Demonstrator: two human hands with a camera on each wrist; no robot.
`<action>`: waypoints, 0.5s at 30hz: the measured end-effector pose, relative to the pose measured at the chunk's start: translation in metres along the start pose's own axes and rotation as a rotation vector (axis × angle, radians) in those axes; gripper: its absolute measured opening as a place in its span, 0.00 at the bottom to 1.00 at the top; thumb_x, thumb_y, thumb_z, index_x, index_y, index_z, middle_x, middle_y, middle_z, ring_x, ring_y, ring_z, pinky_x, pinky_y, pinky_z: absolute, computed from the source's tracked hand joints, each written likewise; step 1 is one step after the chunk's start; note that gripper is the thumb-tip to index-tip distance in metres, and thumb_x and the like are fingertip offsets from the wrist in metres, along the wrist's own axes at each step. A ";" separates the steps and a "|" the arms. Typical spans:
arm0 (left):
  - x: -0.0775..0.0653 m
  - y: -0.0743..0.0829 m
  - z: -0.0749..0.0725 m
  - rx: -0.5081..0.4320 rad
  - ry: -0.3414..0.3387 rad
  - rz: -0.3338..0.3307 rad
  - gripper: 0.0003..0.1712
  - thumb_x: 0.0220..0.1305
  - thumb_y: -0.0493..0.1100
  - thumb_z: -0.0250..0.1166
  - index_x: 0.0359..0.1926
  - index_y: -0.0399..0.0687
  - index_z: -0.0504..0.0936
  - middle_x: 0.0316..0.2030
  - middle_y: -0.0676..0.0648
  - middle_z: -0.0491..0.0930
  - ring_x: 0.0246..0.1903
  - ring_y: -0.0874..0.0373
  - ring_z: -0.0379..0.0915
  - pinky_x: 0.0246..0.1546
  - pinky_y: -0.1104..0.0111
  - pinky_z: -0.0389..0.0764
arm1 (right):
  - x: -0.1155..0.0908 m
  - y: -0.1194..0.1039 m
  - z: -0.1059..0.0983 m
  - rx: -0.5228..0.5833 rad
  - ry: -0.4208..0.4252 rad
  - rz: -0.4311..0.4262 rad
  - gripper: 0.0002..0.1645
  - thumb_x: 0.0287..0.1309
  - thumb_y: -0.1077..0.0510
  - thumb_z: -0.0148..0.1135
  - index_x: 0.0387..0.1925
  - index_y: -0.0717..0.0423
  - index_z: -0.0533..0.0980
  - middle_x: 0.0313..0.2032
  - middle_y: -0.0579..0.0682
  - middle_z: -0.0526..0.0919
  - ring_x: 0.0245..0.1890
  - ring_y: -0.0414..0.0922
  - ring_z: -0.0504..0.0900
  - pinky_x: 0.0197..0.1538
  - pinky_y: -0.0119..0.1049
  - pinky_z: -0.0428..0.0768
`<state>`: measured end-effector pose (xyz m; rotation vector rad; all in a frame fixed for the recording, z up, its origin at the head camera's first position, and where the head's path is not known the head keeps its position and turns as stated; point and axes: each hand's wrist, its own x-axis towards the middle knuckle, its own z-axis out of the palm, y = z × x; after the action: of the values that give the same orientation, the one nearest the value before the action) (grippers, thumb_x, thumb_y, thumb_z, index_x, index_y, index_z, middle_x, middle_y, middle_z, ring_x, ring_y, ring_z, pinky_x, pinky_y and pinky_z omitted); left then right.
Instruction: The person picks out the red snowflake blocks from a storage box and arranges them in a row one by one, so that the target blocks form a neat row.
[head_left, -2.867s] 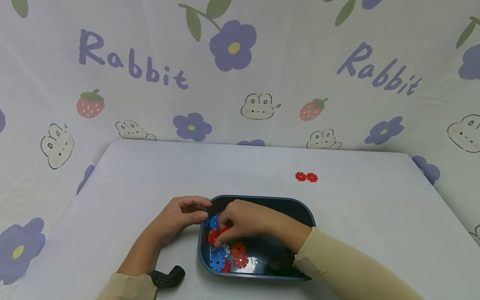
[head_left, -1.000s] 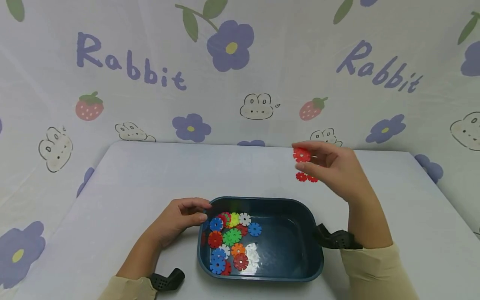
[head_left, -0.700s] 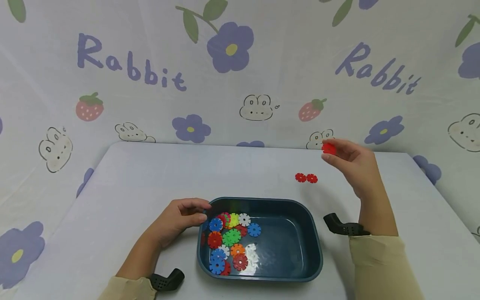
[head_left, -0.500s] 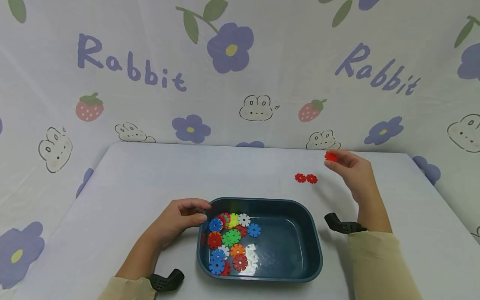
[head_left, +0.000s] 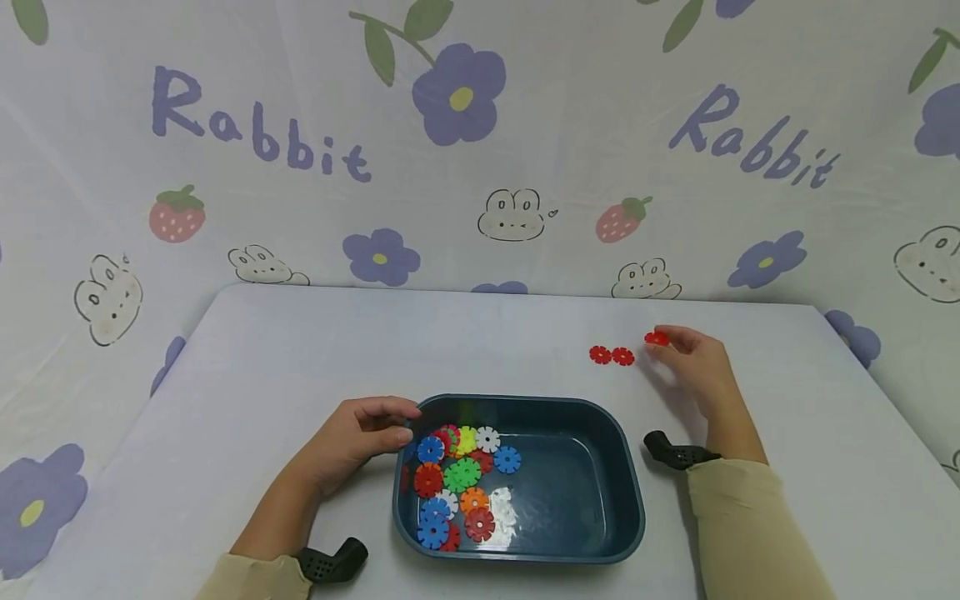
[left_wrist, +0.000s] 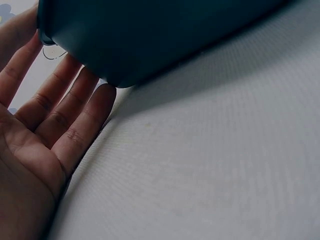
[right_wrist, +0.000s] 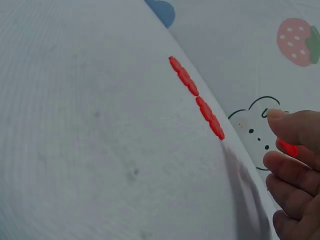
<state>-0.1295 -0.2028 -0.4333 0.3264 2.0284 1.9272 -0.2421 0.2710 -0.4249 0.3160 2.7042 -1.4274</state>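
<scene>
Red disc (head_left: 656, 338), notched round its edge like a little flower, is pinched between the thumb and fingers of the right hand (head_left: 697, 362) – tilted, just above the far right part of the white table (head_left: 262, 375). Both views of that hand show it narrowed on the disc, though the fingers cover much of it in the right wrist view. Near its left side, two flat red discs (head_left: 600, 355) lie side by side on the table, their edges touching or nearly so. The left hand (head_left: 363, 437) is at the far left corner of the dark blue tray (head_left: 570, 492), its fingers loosely spread and fingertips against the tray's side. Inside the tray, more discs are bunched toward the left, some overlapping: a green disc (head_left: 462, 475) in the middle, an orange disc (head_left: 474, 500) nearer the person, a yellow disc (head_left: 466, 437) and a white disc (head_left: 487, 439) toward the far wall, plus several blue and red ones. Each wrist wears a black camera (head_left: 333, 562) beside a beige sleeve (head_left: 753, 533). Behind the table hangs a pale cloth (head_left: 585, 125) – printed with rabbits, strawberries and purple flowers.
</scene>
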 end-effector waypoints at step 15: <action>0.000 0.001 0.000 0.011 -0.005 0.005 0.19 0.64 0.41 0.67 0.54 0.37 0.80 0.55 0.44 0.80 0.52 0.54 0.76 0.52 0.67 0.80 | 0.001 0.005 0.010 -0.202 -0.052 -0.114 0.36 0.63 0.47 0.63 0.67 0.59 0.68 0.71 0.59 0.64 0.72 0.61 0.59 0.68 0.57 0.66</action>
<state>-0.1296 -0.2029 -0.4321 0.3393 2.0381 1.9168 -0.2426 0.2660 -0.4348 0.1115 2.8329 -1.1547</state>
